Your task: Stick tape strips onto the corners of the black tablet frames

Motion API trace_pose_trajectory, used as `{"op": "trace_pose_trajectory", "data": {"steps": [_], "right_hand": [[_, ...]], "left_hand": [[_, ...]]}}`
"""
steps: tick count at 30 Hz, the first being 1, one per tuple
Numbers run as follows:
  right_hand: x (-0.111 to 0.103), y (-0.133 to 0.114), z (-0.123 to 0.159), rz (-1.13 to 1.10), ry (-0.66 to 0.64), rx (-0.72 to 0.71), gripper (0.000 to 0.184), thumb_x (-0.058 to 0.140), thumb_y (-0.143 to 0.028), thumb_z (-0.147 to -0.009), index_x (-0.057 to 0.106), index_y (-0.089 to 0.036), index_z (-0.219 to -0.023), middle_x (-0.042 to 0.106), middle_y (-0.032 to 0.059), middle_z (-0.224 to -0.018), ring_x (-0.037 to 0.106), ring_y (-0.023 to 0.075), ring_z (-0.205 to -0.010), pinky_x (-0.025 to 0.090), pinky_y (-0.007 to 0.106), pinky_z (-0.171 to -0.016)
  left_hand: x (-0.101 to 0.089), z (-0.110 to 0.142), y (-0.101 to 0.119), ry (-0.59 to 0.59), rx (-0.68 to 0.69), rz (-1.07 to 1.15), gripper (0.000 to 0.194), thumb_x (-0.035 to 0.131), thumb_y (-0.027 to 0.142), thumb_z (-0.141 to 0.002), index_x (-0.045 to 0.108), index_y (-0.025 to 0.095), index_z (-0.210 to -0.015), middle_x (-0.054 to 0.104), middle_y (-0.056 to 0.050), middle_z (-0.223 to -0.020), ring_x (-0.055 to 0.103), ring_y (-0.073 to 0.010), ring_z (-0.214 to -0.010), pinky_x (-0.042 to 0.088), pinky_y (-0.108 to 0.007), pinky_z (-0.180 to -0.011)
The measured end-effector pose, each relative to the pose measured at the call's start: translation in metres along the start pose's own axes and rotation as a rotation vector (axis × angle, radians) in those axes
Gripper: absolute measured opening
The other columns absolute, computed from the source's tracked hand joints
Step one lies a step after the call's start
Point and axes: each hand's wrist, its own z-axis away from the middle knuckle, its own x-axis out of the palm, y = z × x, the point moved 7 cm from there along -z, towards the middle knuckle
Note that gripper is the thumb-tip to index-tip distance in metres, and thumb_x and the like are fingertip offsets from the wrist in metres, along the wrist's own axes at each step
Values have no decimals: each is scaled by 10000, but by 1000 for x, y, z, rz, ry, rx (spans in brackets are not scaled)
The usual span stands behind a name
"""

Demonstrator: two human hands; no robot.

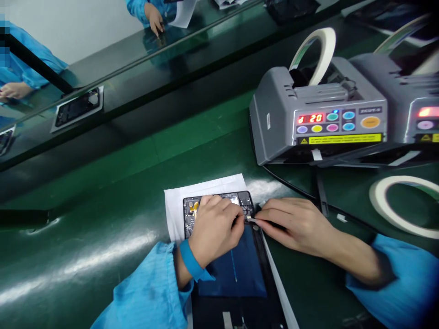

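An opened tablet [236, 310] lies on a white sheet [176, 208], its circuit board and dark blue battery [240, 265] exposed. Over the board at its upper end, my left hand [214, 228] has its fingers curled and thumb drawn in; whatever its fingertips grip is hidden. A blue band [192, 260] circles that wrist. My right hand [298, 224] comes in from the right with its fingers pinched at the tablet's edge. A small pale strip [252, 220], apparently tape, sticks out from its fingertips toward the board.
Grey tape dispenser [274, 114] stands at upper right beside a second dispenser [404, 91]. A tape roll [380, 196] and a black cable [291, 185] lie nearby. Across a raised ledge, another opened tablet [78, 107] rests on paper, near co-workers' hands [154, 18].
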Motion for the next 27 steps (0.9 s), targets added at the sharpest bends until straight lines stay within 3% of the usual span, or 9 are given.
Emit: {"op": "trace_pose_trajectory", "data": {"steps": [27], "right_hand": [[0,2,-1,-12,-20,1,152,501,-210,-926,633,-180,-857,600,6,-709,534,122,-613,397,266,-584]], "left_hand": [[1,-1,0,-17,-3,13,100,542,203,-867,593,205,-781,616,1,-747,528,-177,-763,344,-349,-753]]}}
